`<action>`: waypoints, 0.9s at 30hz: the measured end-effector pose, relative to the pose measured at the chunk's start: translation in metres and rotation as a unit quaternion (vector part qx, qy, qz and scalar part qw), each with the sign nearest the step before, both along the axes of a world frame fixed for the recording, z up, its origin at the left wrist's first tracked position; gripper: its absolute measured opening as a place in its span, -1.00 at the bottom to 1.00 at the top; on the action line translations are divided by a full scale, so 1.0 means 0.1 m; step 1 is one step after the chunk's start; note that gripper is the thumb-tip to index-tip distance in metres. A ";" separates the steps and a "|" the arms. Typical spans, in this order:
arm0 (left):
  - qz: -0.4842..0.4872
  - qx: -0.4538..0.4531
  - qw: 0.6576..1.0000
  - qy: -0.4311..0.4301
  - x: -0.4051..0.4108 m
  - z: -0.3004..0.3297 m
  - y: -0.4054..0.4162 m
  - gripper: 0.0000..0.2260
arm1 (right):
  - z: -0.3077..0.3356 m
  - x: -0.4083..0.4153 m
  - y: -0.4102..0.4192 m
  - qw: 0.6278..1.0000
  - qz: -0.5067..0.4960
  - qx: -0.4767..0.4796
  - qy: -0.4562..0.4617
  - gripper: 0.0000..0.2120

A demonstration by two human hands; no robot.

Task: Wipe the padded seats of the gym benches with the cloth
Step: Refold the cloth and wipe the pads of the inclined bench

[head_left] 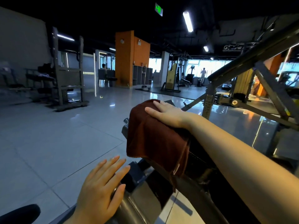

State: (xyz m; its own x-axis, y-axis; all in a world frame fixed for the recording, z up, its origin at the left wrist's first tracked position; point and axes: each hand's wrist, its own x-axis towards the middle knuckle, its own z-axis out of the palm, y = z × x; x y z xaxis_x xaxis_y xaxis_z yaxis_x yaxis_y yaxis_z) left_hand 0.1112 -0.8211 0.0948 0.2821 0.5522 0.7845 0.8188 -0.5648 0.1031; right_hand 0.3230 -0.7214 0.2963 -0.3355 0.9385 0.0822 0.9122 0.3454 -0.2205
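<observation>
A dark red cloth point(153, 135) is draped over the black padded seat point(196, 152) of a gym machine in the middle of the head view, covering most of the pad's top and hanging down its near side. My right hand point(166, 114) lies flat on top of the cloth with straight fingers, pressing it onto the pad. Lower down, my left hand point(102, 185) rests open with spread fingers on the grey metal frame point(129, 206) below the seat.
A slanted metal beam and braces of the machine point(252, 60) rise at the right. The glossy tiled floor point(48, 143) stretches left. A weight rack point(68, 78) stands at the back left, an orange pillar point(129, 59) and other machines further back. People are in the distance.
</observation>
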 end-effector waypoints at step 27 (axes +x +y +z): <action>0.008 0.044 0.996 -0.081 -0.02 0.50 -0.20 -0.63 | -0.30 0.00 -0.94 0.976 0.051 0.157 0.142 -0.66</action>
State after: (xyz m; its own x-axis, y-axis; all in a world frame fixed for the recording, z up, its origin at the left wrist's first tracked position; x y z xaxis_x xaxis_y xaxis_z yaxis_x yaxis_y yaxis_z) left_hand 0.1096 -0.8414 0.1450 0.1398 0.4828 0.8645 0.8049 -0.5639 0.1847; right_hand 0.3234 -0.8155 0.2664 -0.3476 0.8151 0.4635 0.7871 0.5222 -0.3281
